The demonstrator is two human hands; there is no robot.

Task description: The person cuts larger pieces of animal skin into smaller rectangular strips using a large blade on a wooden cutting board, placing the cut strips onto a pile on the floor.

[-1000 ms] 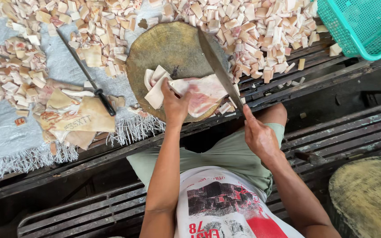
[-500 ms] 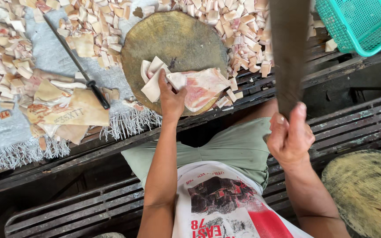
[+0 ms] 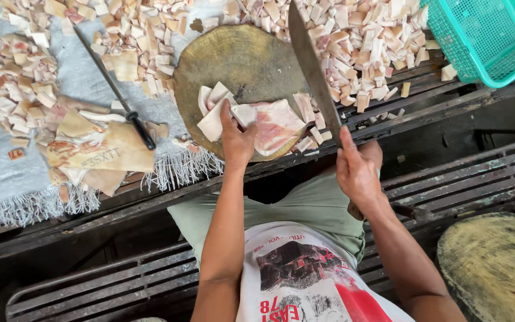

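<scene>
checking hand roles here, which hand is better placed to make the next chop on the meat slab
Right. The right hand grips the cleaver, its blade over the slab's right edge. The left hand lies flat on the meat slab, pinning it to the round block.

Meat slab on chopping block
</scene>
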